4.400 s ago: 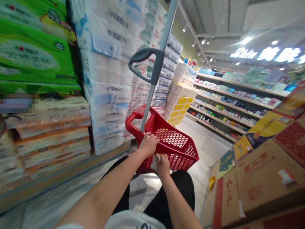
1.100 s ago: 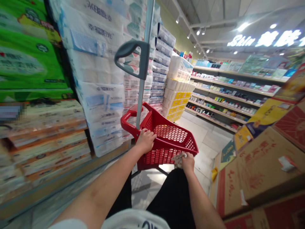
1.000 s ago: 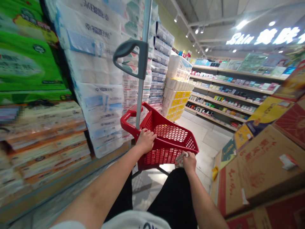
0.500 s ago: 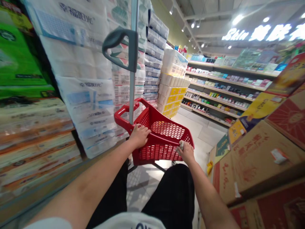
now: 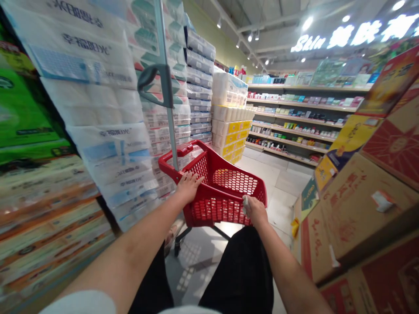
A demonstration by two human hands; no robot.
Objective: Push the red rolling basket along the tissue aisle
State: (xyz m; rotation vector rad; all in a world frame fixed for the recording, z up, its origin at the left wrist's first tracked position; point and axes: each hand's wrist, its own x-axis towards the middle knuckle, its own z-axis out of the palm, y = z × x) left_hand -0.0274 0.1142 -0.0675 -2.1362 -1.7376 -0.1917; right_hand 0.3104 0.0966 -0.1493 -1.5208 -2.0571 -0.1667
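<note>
A red plastic shopping basket (image 5: pixel 229 198) on a wheeled frame stands on the floor in front of me, nothing visible inside it. A grey pull handle (image 5: pixel 153 83) rises from its near left corner on a metal pole. My left hand (image 5: pixel 188 185) rests on the basket's near rim beside the pole, fingers curled over the edge. My right hand (image 5: pixel 253 209) is pressed against the basket's near right corner, closed round a small crumpled whitish cloth (image 5: pixel 245 201).
Tall stacks of packaged toilet paper (image 5: pixel 104 109) line the left side, close to the basket. Cardboard boxes (image 5: pixel 353 209) are piled on the right. A tiled aisle (image 5: pixel 278 183) runs ahead toward shelves (image 5: pixel 294 126) of small goods.
My right hand with the cloth has moved from the basket's near middle wall to its right corner. The view has shifted, and the basket and the pole lean differently. My left hand stays on the rim.
</note>
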